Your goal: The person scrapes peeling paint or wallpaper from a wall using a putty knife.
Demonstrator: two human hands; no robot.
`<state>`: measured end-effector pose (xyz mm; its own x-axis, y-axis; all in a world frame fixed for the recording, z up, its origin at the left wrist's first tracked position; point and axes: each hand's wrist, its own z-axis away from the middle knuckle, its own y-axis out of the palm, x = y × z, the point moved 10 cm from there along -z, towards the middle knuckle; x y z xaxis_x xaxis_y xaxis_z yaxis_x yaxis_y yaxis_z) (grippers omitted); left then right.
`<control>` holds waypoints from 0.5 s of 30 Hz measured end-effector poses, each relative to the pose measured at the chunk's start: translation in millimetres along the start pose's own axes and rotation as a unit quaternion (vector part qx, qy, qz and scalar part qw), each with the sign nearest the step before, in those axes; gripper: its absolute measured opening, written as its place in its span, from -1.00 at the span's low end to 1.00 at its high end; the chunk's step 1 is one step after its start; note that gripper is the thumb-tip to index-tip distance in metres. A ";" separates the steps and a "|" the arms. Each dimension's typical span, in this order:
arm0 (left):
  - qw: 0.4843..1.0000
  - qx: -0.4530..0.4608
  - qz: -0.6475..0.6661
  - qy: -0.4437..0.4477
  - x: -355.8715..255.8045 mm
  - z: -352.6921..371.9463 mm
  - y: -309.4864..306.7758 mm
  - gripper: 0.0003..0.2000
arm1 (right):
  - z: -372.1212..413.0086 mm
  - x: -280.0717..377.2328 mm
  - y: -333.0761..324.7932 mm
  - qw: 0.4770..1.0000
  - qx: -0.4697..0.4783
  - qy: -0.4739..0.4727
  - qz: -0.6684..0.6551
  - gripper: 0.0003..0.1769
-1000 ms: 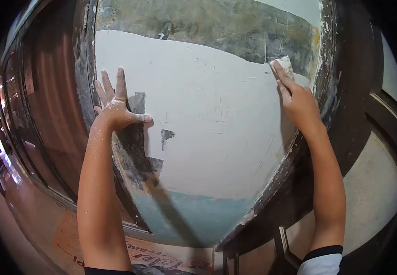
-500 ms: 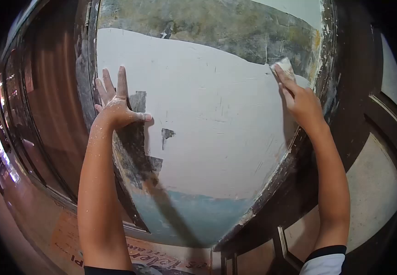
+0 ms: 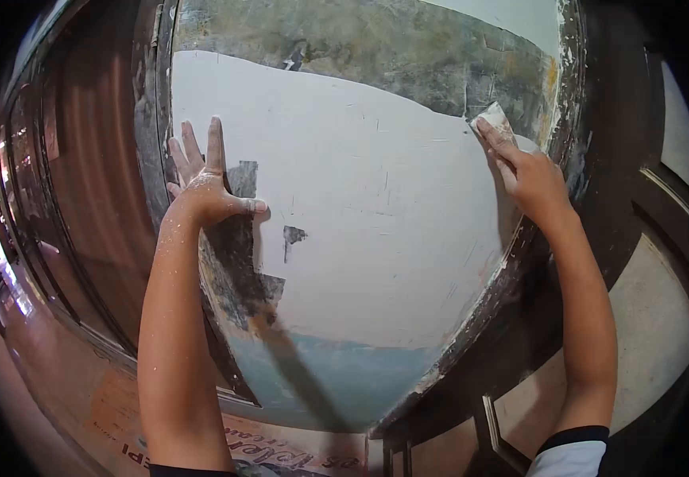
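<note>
My left hand (image 3: 208,193) lies against the wall, fingers spread and thumb stretched out, with white dust on it and on the forearm. It braces at the left edge of a white putty coat (image 3: 344,199). My right hand (image 3: 537,181) presses a small folded piece of sandpaper (image 3: 499,115), whitened by dust, at the coat's upper right edge. Below the left thumb, dark bare patches (image 3: 294,236) break the white surface. Grey-green old wall (image 3: 384,56) shows above the coat. The sandpaper's underside is hidden.
Worn dark frames flank the panel, the right one (image 3: 472,322) with flaking paint. Blue-green paint (image 3: 336,374) covers the wall's lower part. A printed cardboard sheet (image 3: 281,449) lies on the floor below. Dark wood panelling (image 3: 90,183) stands at the left.
The view has shifted slightly, so the wall sits a little lower and to the right. Both hands keep nearly the same places on the wall.
</note>
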<state>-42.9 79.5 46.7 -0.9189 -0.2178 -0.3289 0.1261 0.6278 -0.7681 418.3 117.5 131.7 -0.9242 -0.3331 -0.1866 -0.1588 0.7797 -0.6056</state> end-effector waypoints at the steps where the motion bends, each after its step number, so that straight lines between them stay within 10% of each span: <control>1: 1.000 -0.008 0.001 0.004 0.7 -1.1 0.2 0.75 | -0.7 5.3 -2.3 0.999 -0.035 -0.037 -0.019 -0.40; 15: 1.000 -0.004 -0.005 -0.002 -1.2 -2.4 0.8 0.76 | -9.6 20.2 -17.4 0.994 -0.017 -0.072 0.075 -0.36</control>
<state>-42.6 82.0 47.8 -0.9188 -0.2266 -0.3232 0.1140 0.6317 -0.7668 399.1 102.3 146.0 -0.8795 -0.2825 -0.3830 -0.0373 0.8432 -0.5363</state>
